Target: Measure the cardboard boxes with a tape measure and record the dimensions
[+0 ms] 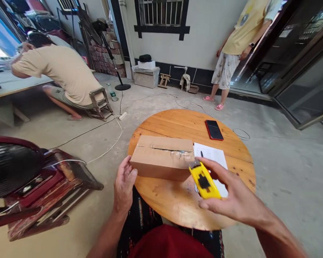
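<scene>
A closed cardboard box, with clear tape over its top seam, lies on the round wooden table. At the box's left end is my left hand, its thumb and fingers apart beside the corner; whether it presses on the cardboard I cannot tell. My right hand grips a yellow tape measure with a black centre, thumb below and fingers above. The tape measure's grey end is by the box's right front corner. Partly hidden behind it lies a white sheet of paper with a black pen.
A red-edged phone lies on the table's far right. To my left stands a fan on a wooden chair, with cables across the floor. One person sits bent over a desk; another person stands by the doorway.
</scene>
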### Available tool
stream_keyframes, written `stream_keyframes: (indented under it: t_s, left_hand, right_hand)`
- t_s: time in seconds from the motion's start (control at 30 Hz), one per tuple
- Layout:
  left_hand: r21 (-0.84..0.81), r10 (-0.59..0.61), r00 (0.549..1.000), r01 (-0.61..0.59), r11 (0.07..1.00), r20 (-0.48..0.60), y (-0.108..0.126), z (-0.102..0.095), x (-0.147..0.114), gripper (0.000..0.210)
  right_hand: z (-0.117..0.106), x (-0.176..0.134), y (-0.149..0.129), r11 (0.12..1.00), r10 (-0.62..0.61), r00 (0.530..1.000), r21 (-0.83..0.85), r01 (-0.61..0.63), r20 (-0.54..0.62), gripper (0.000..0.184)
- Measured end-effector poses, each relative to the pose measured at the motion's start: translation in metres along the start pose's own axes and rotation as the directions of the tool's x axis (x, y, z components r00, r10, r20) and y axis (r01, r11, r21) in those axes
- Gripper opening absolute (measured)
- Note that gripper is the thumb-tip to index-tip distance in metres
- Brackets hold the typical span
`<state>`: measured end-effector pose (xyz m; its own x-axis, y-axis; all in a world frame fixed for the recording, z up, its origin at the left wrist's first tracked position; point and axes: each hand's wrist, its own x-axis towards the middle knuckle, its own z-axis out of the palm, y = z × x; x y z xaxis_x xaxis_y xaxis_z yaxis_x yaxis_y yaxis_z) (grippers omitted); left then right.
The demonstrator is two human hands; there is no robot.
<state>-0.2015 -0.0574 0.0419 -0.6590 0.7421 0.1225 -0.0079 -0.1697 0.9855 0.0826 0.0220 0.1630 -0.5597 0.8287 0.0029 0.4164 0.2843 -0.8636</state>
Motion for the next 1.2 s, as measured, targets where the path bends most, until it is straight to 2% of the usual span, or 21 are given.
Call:
stream_keyframes:
  t_s: [0.07,0.1,0.23,0.3,0.37,0.47,0.53,0.63,0.7,0.77,0.83,0.9,1.03,1.2]
  left_hand:
    - [0.016,-0.021,1.000,0.022,1.000,-0.008,0.006,0.006,0.005,0.062]
    - [0.034,-0.046,0.999,0.046,0.998,-0.008,0.010,0.009,0.006,0.063]
    - [0.085,-0.147,0.989,0.146,0.986,0.008,0.019,0.017,0.007,0.064]
    - [0.082,-0.152,0.988,0.151,0.985,0.007,0.020,0.019,0.008,0.062]
    - [0.081,-0.148,0.989,0.147,0.986,0.008,0.021,0.019,0.009,0.060]
    - [0.071,-0.156,0.987,0.155,0.985,0.020,0.022,0.018,0.012,0.059]
    - [0.052,-0.171,0.985,0.170,0.984,0.024,0.021,0.018,0.012,0.060]
    - [-0.018,-0.218,0.975,0.219,0.976,0.031,0.016,0.018,0.011,0.061]
    - [-0.094,-0.222,0.974,0.225,0.970,0.035,0.010,0.020,0.010,0.060]
    - [-0.153,-0.192,0.981,0.194,0.969,0.025,0.003,0.021,0.010,0.058]
    - [-0.177,-0.166,0.986,0.167,0.970,0.016,-0.003,0.023,0.009,0.057]
    - [-0.182,-0.164,0.987,0.161,0.970,0.000,-0.007,0.025,0.010,0.058]
    - [-0.150,-0.144,0.988,0.133,0.980,-0.060,-0.011,0.031,0.017,0.057]
    - [-0.170,-0.119,0.992,0.111,0.979,-0.035,-0.005,0.045,0.039,0.051]
  right_hand:
    - [0.004,0.034,-0.027,0.970,-0.141,0.990,-0.196,0.143,0.024,0.084]
    - [0.009,0.052,-0.038,0.937,-0.196,0.977,-0.279,0.210,0.080,0.082]
    - [0.039,0.112,-0.055,0.755,-0.206,0.927,-0.551,0.355,0.314,0.072]
    - [0.050,0.124,-0.053,0.689,-0.201,0.907,-0.605,0.399,0.370,0.068]
    - [0.053,0.123,-0.048,0.672,-0.237,0.896,-0.603,0.430,0.375,0.072]
    - [0.041,0.101,-0.036,0.728,-0.305,0.917,-0.558,0.399,0.259,0.078]
    - [0.029,0.081,-0.023,0.796,-0.299,0.949,-0.522,0.305,0.100,0.066]
    - [0.019,0.055,0.005,0.913,-0.179,0.972,-0.393,0.106,-0.155,0.055]
    - [0.021,0.044,0.024,0.971,-0.024,0.965,-0.235,-0.039,-0.260,0.061]
    - [0.030,0.038,0.039,0.987,0.134,0.955,-0.047,-0.151,-0.264,0.069]
    - [0.041,0.035,0.047,0.974,0.217,0.958,0.113,-0.198,-0.186,0.074]
    - [0.050,0.035,0.050,0.960,0.226,0.964,0.201,-0.197,-0.136,0.074]
    - [0.055,0.038,0.048,0.954,0.232,0.957,0.234,-0.188,-0.173,0.077]
    - [0.053,0.050,0.045,0.947,0.202,0.963,0.286,-0.146,-0.179,0.073]
